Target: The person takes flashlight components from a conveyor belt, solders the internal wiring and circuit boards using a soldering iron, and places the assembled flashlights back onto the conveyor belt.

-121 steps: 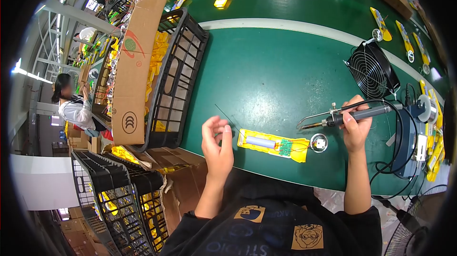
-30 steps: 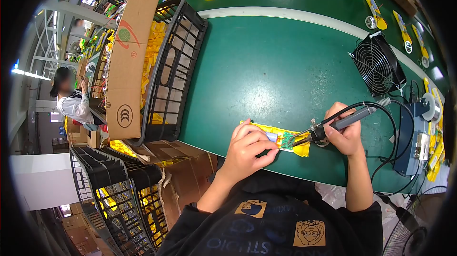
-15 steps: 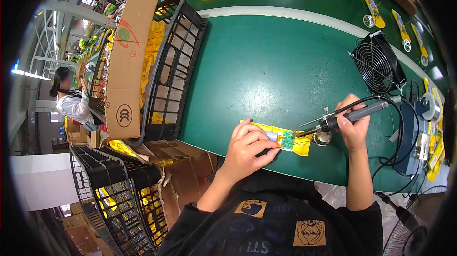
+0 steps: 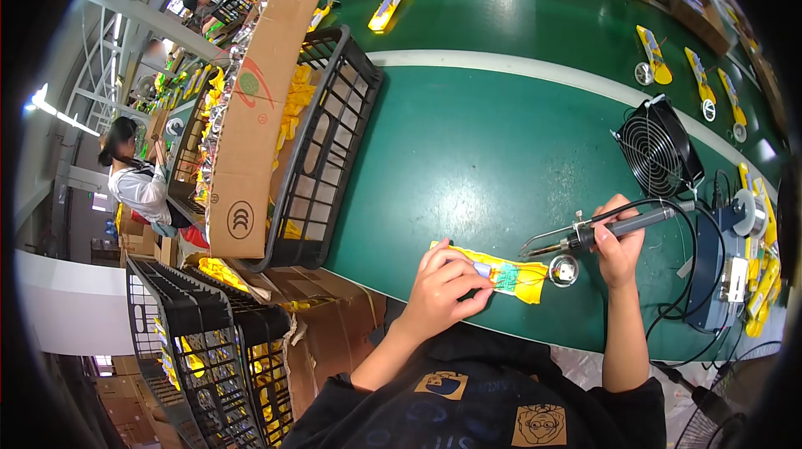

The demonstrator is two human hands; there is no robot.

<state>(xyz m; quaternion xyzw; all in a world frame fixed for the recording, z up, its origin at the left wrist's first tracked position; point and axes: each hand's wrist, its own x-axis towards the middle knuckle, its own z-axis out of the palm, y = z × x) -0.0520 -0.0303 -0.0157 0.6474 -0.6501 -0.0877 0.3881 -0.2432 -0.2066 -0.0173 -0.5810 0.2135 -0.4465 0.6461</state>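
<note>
A yellow casing [image 4: 530,284] lies on the green table near its front edge. In it are a green circuit board [image 4: 506,278] and a blue-grey cylinder [image 4: 482,268], partly covered by my fingers. My left hand [image 4: 444,289] rests closed over the casing's left end, gripping it. Thin wires run from the board to a round silver piece [image 4: 564,270] at the right. My right hand [image 4: 617,242] is wrapped round the grey handle of a soldering iron [image 4: 576,238]. The iron's tip points left, a little above the board and apart from it.
A black fan [image 4: 658,148] stands at the right, with a blue soldering station [image 4: 713,257] and a wire spool [image 4: 749,213] below it. At the left are a black crate [image 4: 322,152] and cardboard box [image 4: 251,115]. Yellow units [image 4: 388,9] lie on the far belt. A co-worker [image 4: 138,182] is far left.
The iron's tip has lifted from the board since one second ago, and my right hand has drawn back. My left hand, off the casing four seconds ago, now holds it. The view has tilted upward slightly.
</note>
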